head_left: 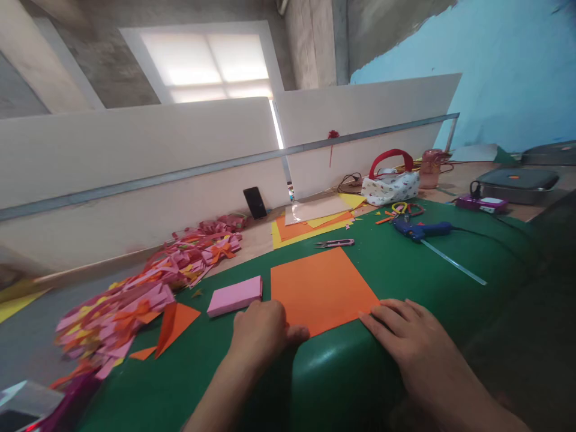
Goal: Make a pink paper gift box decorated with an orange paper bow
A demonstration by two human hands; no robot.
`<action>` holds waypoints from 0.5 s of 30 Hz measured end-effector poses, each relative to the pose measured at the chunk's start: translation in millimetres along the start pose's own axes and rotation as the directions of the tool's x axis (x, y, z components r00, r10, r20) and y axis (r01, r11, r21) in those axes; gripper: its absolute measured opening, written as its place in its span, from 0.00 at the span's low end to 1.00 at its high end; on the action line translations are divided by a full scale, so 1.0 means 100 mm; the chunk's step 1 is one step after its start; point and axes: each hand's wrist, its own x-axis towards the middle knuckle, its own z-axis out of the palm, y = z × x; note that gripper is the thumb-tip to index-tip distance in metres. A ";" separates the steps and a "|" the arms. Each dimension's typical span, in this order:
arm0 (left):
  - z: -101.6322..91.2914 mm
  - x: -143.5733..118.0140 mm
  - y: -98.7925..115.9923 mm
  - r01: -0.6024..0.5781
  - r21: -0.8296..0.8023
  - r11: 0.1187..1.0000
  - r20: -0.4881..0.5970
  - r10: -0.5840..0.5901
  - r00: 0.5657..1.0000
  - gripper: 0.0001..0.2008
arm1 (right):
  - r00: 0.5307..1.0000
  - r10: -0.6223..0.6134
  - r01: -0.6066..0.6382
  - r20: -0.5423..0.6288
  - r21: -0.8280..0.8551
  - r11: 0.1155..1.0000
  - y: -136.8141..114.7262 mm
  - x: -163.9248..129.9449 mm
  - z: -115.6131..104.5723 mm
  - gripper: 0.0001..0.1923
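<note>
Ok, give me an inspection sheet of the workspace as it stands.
Surface: green covering, glossy at the near edge.
Job's things: orange sheet, lying flat; pink block to its left.
Clutter: paper strips piled at left; snips beyond the sheet; glue gun at right.
Grip: left hand at the sheet's near edge, right hand at its near-right corner.
Cables: cord of the glue gun, running right.
Surroundings: white panels, window, blue wall.

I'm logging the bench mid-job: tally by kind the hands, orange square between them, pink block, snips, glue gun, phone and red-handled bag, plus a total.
Hands: 2 (left hand, right hand)
Orange square, layers not countable: 1
Pink block: 1
Snips: 1
Glue gun: 1
Phone: 1
Red-handled bag: 1
Total: 8
</note>
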 end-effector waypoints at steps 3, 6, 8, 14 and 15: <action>0.01 -0.03 -0.19 0.040 -0.005 0.999 0.030 -0.040 0.999 0.22 | 1.000 0.013 -0.013 0.021 0.006 1.000 0.01 -0.02 0.01 0.24; 0.01 -0.08 -0.34 0.061 -0.002 0.998 0.057 -0.061 0.997 0.22 | 1.000 0.016 -0.016 0.014 0.012 1.000 0.02 -0.03 0.03 0.24; 0.00 -0.11 -0.40 0.061 -0.009 0.998 0.069 -0.060 0.996 0.22 | 1.000 0.015 -0.015 0.016 0.018 1.000 0.03 -0.03 0.04 0.24; -0.03 -0.18 -0.33 0.043 -0.003 0.999 -0.023 -0.043 0.999 0.15 | 1.000 -0.002 0.001 0.014 0.031 1.000 0.02 -0.01 0.01 0.23; -0.04 -0.19 -0.27 0.016 0.006 1.000 -0.080 -0.015 0.997 0.11 | 1.000 -0.007 0.007 0.021 0.031 0.999 0.02 0.00 0.01 0.23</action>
